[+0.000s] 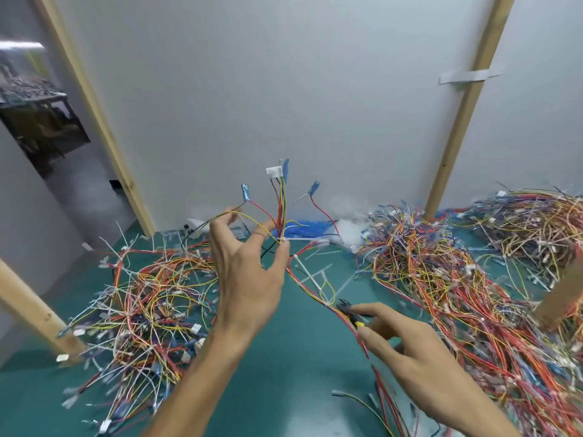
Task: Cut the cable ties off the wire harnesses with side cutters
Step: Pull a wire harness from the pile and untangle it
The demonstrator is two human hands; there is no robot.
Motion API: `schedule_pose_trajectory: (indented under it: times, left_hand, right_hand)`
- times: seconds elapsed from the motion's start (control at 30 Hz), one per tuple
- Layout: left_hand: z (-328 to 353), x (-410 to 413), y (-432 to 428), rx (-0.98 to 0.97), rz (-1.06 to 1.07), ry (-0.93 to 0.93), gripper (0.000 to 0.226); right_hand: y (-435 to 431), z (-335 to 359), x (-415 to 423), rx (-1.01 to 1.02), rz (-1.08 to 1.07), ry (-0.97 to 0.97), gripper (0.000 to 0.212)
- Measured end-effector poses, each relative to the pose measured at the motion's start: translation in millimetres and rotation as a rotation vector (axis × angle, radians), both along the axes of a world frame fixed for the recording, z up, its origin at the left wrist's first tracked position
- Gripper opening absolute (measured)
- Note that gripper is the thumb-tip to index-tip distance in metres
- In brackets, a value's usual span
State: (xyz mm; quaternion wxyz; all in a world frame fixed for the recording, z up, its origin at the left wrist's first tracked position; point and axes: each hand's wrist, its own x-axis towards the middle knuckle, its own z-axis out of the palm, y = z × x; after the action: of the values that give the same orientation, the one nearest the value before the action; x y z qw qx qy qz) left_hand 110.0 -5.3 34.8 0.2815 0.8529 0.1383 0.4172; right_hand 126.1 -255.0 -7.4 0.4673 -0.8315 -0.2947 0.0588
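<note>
My left grip pinches harness at tie, thumb and forefinger closed, other fingers spread, above surface middle. My right grip curled round cutters, tips beside lower tie.

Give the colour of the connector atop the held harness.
White: the connector shows best in the head view.

Left hand raised, fingers pinching; right hand lower, fingers curled.
</note>
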Motion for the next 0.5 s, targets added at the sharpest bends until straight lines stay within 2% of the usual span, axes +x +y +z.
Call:
schedule_pose_trajectory:
  times: [0.07,0.2,0.3,0.4,0.5]
  left_hand:
    - [0.4,-5.0,0.3,0.057,-0.037,0.008,0.033]
    - [4.9,-16.0,-5.9,0.182,-0.128,0.025,0.039]
    - [6.5,-25.1,-15.0,0.318,-0.145,0.002,0.046]
    - [7.0,-31.1,-27.4,0.313,-0.258,0.024,0.053]
    - [6.7,-36.0,-39.7,0.267,-0.394,0.096,0.060]
  right_hand:
    - [0.7,4.6,0.5,0.056,-0.117,-0.112,0.014]
    - [1.4,20.6,-3.6,0.182,-0.319,-0.472,0.011]
    - [6.8,39.0,-8.3,0.254,-0.353,-0.640,0.010]
    - [23.0,54.6,-7.7,0.255,-0.285,-0.627,0.013]
    - [42.4,65.3,-4.9,0.291,-0.186,-0.439,0.018]
